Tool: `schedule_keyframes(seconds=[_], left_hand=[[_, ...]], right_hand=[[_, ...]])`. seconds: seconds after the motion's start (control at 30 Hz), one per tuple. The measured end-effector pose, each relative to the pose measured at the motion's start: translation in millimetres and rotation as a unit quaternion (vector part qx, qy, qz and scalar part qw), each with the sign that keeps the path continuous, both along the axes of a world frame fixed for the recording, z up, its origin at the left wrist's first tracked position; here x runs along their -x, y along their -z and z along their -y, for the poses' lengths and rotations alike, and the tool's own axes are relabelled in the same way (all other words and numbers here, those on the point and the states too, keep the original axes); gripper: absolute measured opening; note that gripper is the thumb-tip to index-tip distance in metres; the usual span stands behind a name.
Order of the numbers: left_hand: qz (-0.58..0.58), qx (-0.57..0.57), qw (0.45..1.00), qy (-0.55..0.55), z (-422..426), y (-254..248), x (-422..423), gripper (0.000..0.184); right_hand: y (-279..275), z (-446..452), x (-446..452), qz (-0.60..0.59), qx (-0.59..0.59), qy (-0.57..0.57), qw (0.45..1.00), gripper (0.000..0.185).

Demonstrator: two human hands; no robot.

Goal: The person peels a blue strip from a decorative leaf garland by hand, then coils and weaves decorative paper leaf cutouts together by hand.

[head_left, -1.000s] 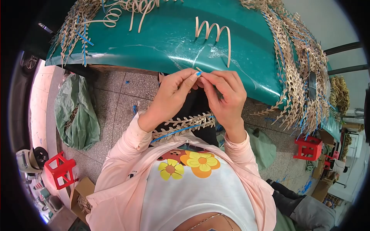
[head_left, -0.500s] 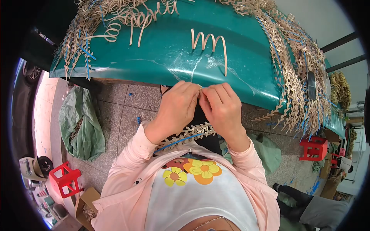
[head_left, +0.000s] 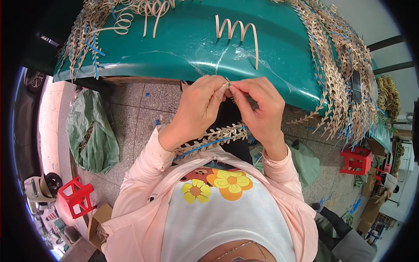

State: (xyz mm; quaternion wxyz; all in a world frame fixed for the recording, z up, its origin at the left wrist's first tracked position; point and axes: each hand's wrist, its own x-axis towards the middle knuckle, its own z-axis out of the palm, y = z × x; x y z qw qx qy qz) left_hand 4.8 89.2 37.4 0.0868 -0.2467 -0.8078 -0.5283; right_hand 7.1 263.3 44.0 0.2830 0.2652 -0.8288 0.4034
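Observation:
My left hand (head_left: 201, 104) and my right hand (head_left: 258, 104) meet just in front of the green table edge. Both are closed, thumbs and fingertips pinched together around a tiny pale bit with a bluish-green tint, too small to name. Across my lap, below the hands, lies a gold leaf garland (head_left: 210, 139) with a blue strip along it. Beyond my fingers, a coiled beige strip (head_left: 238, 31) rests on the green tabletop (head_left: 174, 48).
More leaf garlands (head_left: 338, 78) drape over the table's right side, with a dark phone (head_left: 356, 86) on them. Garlands (head_left: 83, 39) and curled strips (head_left: 152, 11) lie left. Green sacks (head_left: 89, 135), red stools (head_left: 75, 197) and a cardboard box (head_left: 99, 222) stand around. A person's leg (head_left: 334, 218) shows lower right.
My hands have risen slightly toward the table, and the right hand has turned so its fingers open out more. The view has tilted a little, shifting the table upward.

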Motion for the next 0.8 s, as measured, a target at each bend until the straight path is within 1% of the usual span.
schedule_keyframes(seconds=[0.03, 0.1, 0.23, 0.27, 0.3, 0.33, 0.37, 0.4, 0.43, 0.47, 0.5, 0.53, 0.57, 0.6, 0.63, 0.67, 0.7, 0.73, 0.77, 0.8], left_hand=[[0.001, 0.000, 1.000, 0.002, -1.1, -0.2, -0.4, 0.012], [-0.053, 0.051, 0.997, -0.020, -3.9, -0.5, -0.9, 0.009], [-0.089, 0.093, 0.991, -0.039, -7.8, -2.4, -1.4, 0.008], [-0.071, 0.069, 0.995, -0.023, -7.1, -4.7, -1.1, 0.009], [-0.054, 0.045, 0.998, -0.007, -5.8, -6.1, -0.6, 0.010], [-0.055, 0.046, 0.997, -0.007, -3.9, -6.0, -0.3, 0.010], [-0.011, 0.022, 1.000, -0.001, -0.9, -5.4, -0.4, 0.012], [0.034, -0.002, 0.999, 0.004, 2.6, -4.3, -0.5, 0.015], [0.034, -0.001, 0.999, 0.005, 8.0, -2.1, 0.5, 0.015], [0.086, -0.062, 0.994, 0.007, 14.4, 0.7, 2.5, 0.015], [0.138, -0.122, 0.983, 0.009, 18.3, 1.9, 3.9, 0.015], [0.144, -0.185, 0.972, 0.011, 19.1, 0.2, 4.4, 0.020], [0.144, -0.184, 0.972, 0.013, 23.1, -0.8, 6.7, 0.020], [0.150, -0.223, 0.963, 0.016, 30.2, -1.3, 9.9, 0.022], [0.157, -0.261, 0.952, 0.020, 37.1, -2.4, 12.3, 0.024], [0.180, -0.273, 0.945, 0.008, 43.0, -6.7, 12.4, 0.027], [0.183, -0.270, 0.945, 0.012, 50.6, -7.5, 13.6, 0.027], [0.183, -0.304, 0.935, 0.013, 59.1, -7.5, 15.2, 0.028], [0.184, -0.337, 0.923, 0.013, 66.4, -7.8, 17.1, 0.029], [0.192, -0.346, 0.918, 0.001, 71.9, -9.8, 16.0, 0.030]], right_hand=[[-1.5, 0.3, -1.0, 0.001, 0.000, 0.002, 1.000, 0.011], [-4.2, 1.5, -2.1, -0.069, -0.058, 0.029, 0.996, 0.013], [-5.2, 2.3, -4.7, -0.063, -0.077, 0.045, 0.994, 0.011], [-3.4, 1.8, -5.0, 0.012, -0.003, 0.030, 0.999, 0.010], [-1.2, 1.7, -5.1, 0.087, 0.072, 0.015, 0.994, 0.008], [1.2, 0.1, -4.6, 0.188, 0.206, -0.013, 0.960, 0.006], [4.8, -3.6, -3.8, 0.284, 0.334, -0.041, 0.898, 0.003], [11.1, -16.2, 1.3, 0.300, 0.364, -0.050, 0.880, 0.008], [16.6, -25.2, 6.6, 0.295, 0.441, -0.069, 0.845, 0.011], [19.4, -32.2, 9.7, 0.288, 0.514, -0.087, 0.803, 0.014], [13.0, -36.7, 9.7, 0.282, 0.553, -0.093, 0.779, 0.014], [12.5, -43.2, 9.6, 0.280, 0.554, -0.093, 0.778, 0.014], [12.2, -51.0, 9.0, 0.270, 0.635, -0.131, 0.711, 0.012], [12.2, -58.9, 7.4, 0.256, 0.709, -0.167, 0.635, 0.010], [14.4, -67.8, 5.0, 0.254, 0.711, -0.164, 0.635, 0.010], [19.2, -77.5, 1.5, 0.256, 0.654, -0.145, 0.697, 0.009], [24.3, -85.5, -2.6, 0.256, 0.592, -0.123, 0.754, 0.008], [27.2, -89.6, -6.8, 0.255, 0.526, -0.100, 0.805, 0.007], [28.4, -91.1, -11.6, 0.253, 0.529, -0.095, 0.804, 0.007], [29.1, -91.5, -17.4, 0.234, 0.285, 0.015, 0.929, 0.006]])
